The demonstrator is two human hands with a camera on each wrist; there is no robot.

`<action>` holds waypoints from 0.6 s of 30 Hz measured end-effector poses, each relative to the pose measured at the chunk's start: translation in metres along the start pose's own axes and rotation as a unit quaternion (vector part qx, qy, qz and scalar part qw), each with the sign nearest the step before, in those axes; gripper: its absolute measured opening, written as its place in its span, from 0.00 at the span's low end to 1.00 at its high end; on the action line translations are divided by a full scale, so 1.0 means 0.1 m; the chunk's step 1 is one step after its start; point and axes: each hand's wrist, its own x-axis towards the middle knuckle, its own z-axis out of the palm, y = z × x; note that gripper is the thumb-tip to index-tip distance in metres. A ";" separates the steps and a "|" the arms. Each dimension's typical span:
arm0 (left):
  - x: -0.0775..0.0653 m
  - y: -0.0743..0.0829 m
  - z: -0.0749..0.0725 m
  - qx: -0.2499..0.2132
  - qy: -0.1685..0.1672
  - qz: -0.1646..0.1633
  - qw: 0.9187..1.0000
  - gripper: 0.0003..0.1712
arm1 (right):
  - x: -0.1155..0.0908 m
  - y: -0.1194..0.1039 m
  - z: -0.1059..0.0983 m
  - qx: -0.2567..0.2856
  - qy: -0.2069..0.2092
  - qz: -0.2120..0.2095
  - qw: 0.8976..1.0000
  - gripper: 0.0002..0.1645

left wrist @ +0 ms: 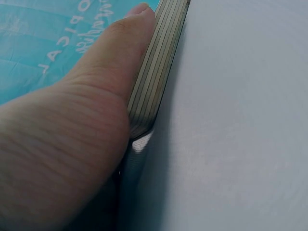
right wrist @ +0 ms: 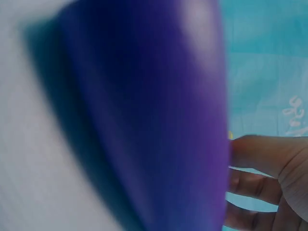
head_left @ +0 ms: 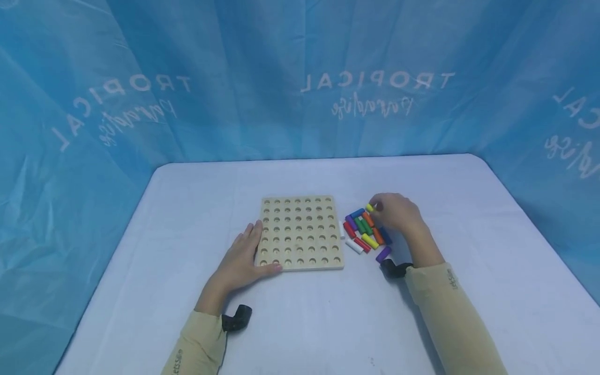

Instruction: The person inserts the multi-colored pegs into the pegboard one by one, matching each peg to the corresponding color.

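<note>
Left hand [head_left: 241, 260], fingers extended, rests against the board [head_left: 305, 233] at its near-left corner; right hand [head_left: 398, 212] pinches a yellow peg [head_left: 370, 208] beside the pile [head_left: 365, 226], right of the board. I recommend lifting the peg clear, board steadied.

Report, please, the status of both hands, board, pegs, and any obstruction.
Left hand touching wooden board at near left corner. Right hand pinching a yellow peg. Other pegs lying loose right of board. One purple peg blocking much of right wrist view.
</note>
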 end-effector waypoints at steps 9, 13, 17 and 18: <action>0.01 -0.01 0.00 0.000 0.005 0.007 1.000 0.73 | 0.04 0.00 0.02 0.010 0.002 -0.005 1.000 0.28; 0.01 -0.01 0.00 -0.001 0.005 0.006 1.000 0.73 | 0.04 -0.02 0.01 0.029 0.015 0.000 0.999 0.27; 0.01 -0.01 0.00 0.000 0.004 0.004 1.000 0.73 | 0.04 -0.03 0.01 0.054 0.032 -0.006 0.998 0.26; 0.01 -0.01 0.00 0.001 0.003 0.004 1.000 0.73 | 0.04 -0.04 0.00 0.062 0.037 -0.010 0.997 0.25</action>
